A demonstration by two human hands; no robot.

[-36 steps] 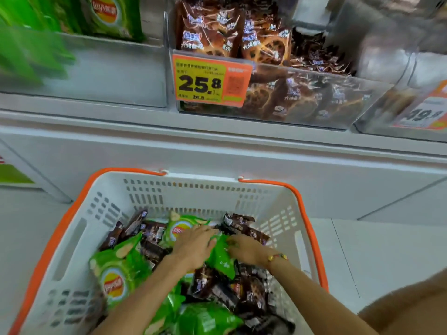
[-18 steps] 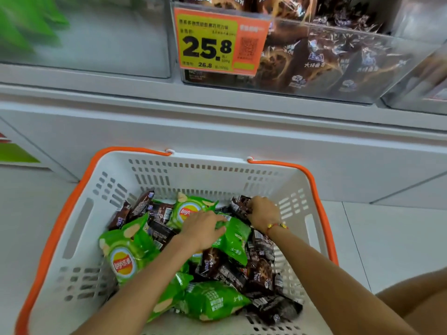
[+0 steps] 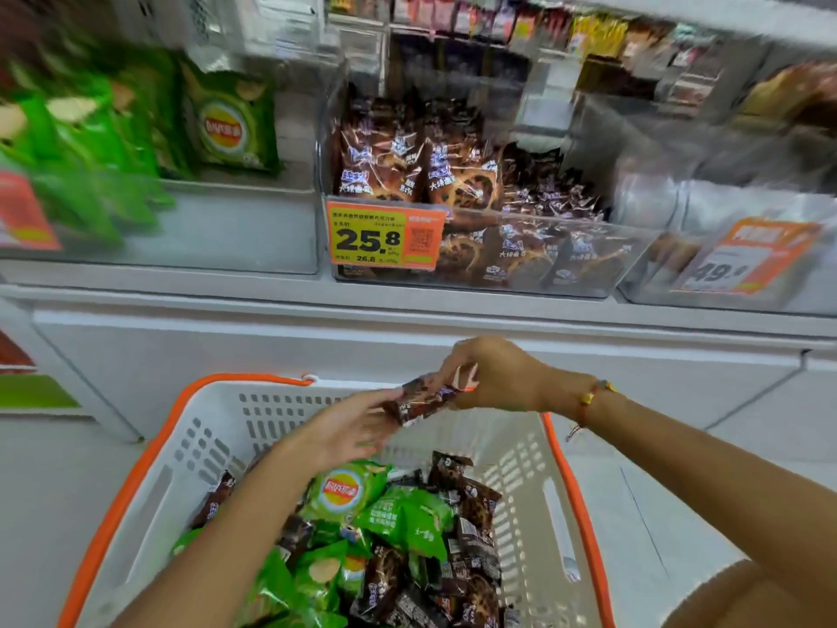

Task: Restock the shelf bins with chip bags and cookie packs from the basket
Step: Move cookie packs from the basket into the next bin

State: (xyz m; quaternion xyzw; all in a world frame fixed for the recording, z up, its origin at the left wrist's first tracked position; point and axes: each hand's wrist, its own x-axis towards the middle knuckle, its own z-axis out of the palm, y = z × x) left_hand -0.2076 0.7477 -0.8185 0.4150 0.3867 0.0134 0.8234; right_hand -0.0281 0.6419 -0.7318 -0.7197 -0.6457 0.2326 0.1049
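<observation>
Cookie packs [image 3: 419, 398], dark brown and partly blurred, hang above the far rim of the basket [image 3: 149, 451], pinched between both hands. The right hand [image 3: 493, 376] closes its fingers over their right end from above; a bracelet [image 3: 589, 398] circles its wrist. The left hand [image 3: 351, 430] meets their left end with fingers loosely curled under them, though blur hides how firmly it grips. Below, the white basket with orange trim holds a heap of green chip bags [image 3: 344, 491] and more brown packs. On the shelf beyond, a clear bin [image 3: 475, 265] with an orange price tag [image 3: 385, 237] reading 25.8 is filled with similar cookie packs; the bin to its left [image 3: 235, 237] holds green chip bags.
</observation>
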